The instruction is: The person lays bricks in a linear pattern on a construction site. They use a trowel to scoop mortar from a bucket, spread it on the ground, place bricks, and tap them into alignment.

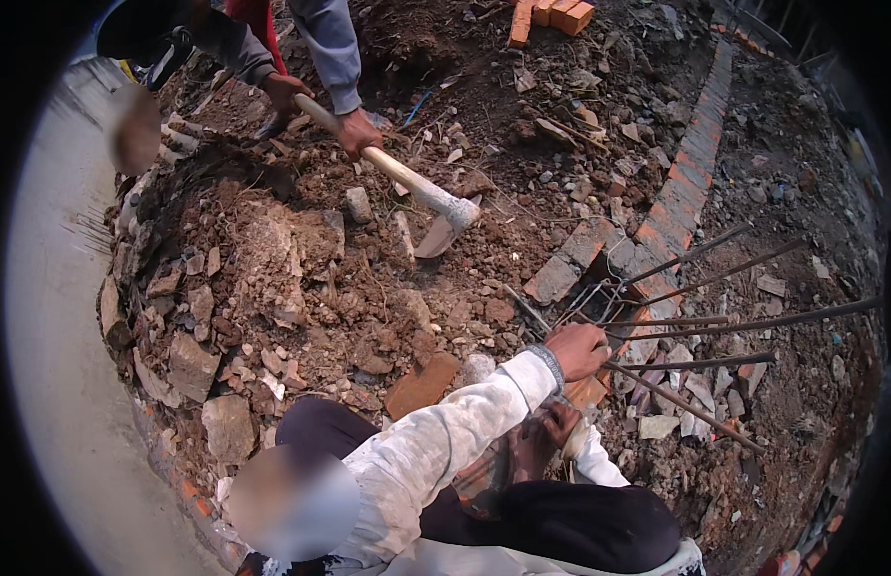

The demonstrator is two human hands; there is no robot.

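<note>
Dark steel rods [801,318], three o'clock: and here, nothing legible.
Pale wooden-handled hoe [397,176], eleven o'clock: not a letter or number to read.
Stacked orange clay bricks [564,13], between twelve and one: too small for any marking to be made out.
Dirt-smudged whitish sleeve [436,437], six o'clock: no readable print, just smears.

Metal rods [714,362] are right of the hoe [419,184], with a brick row [683,202] stretching behind them

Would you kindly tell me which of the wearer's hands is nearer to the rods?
Left: the left hand is right beside the rods; the right hand is lower in view, farther off.
</note>
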